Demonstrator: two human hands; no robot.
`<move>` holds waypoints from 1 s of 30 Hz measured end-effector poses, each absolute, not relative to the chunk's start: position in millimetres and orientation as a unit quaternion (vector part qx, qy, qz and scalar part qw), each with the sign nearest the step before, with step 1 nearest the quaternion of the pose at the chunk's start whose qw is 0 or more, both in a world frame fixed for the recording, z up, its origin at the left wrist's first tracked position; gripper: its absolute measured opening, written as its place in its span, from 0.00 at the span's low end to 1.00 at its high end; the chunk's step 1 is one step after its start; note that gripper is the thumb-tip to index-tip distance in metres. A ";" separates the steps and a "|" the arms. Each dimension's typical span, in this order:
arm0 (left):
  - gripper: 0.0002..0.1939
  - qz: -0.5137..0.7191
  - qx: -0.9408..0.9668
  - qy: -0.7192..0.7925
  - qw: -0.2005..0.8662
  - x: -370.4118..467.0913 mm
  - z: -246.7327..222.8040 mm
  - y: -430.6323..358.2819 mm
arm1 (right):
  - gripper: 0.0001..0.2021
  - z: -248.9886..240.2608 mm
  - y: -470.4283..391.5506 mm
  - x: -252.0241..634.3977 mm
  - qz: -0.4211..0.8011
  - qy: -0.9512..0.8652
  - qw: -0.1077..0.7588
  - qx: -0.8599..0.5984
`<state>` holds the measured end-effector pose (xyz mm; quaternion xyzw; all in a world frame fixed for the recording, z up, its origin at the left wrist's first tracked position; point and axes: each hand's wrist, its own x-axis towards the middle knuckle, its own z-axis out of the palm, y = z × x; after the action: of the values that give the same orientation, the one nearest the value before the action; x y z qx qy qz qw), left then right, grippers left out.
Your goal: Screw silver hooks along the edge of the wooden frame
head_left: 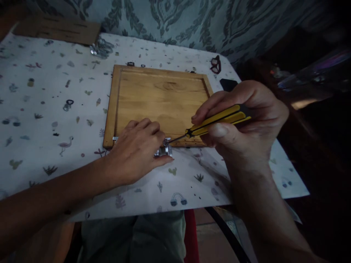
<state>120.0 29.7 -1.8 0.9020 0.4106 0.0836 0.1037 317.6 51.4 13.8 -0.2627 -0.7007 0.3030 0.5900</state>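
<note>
A wooden panel with a raised frame [164, 98] lies flat on the table. At its near edge a shiny metal clasp [166, 150] is pressed in place by my left hand [137, 149], its thumb below the metal and its fingers curled above. My right hand [241, 124] grips a yellow and black screwdriver [219, 122]. The screwdriver's thin shaft points down and left, its tip at the metal clasp. Another small piece of metal shows at the panel's edge, left of my left hand.
The table [63, 160] has a patterned white cloth. A cardboard piece [57, 30] and a bag of metal parts [101, 48] are at the back left. Dark red glasses [215, 65] and a dark flat object [228, 84] lie at the back right.
</note>
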 end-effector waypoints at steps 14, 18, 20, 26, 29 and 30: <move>0.21 0.087 0.901 0.410 0.109 118.3 -4.3 29.5 | 0.08 16.7 41.6 323.0 0.338 -0.708 0.557 -0.274; 0.20 0.103 0.904 0.402 0.105 116.9 -6.6 29.5 | 0.12 14.6 48.3 320.2 0.277 -0.724 0.588 -0.233; 0.19 0.108 0.905 0.399 0.102 116.3 -7.1 29.1 | 0.14 12.5 51.9 320.0 0.263 -0.723 0.600 -0.220; 0.20 0.107 0.906 0.399 0.095 116.0 -7.8 28.5 | 0.11 12.7 50.9 316.3 0.262 -0.714 0.603 -0.241; 0.19 0.105 0.904 0.403 0.097 116.4 -6.8 28.4 | 0.06 18.5 47.3 310.8 0.249 -0.648 0.669 -0.267; 0.19 0.104 0.904 0.403 0.101 116.5 -6.5 28.4 | 0.04 20.6 46.8 309.4 0.245 -0.623 0.694 -0.265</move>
<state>116.5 28.4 -6.5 0.9037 0.4031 0.1038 0.1008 309.4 46.8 20.6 -0.2652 -0.6227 0.2446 0.6944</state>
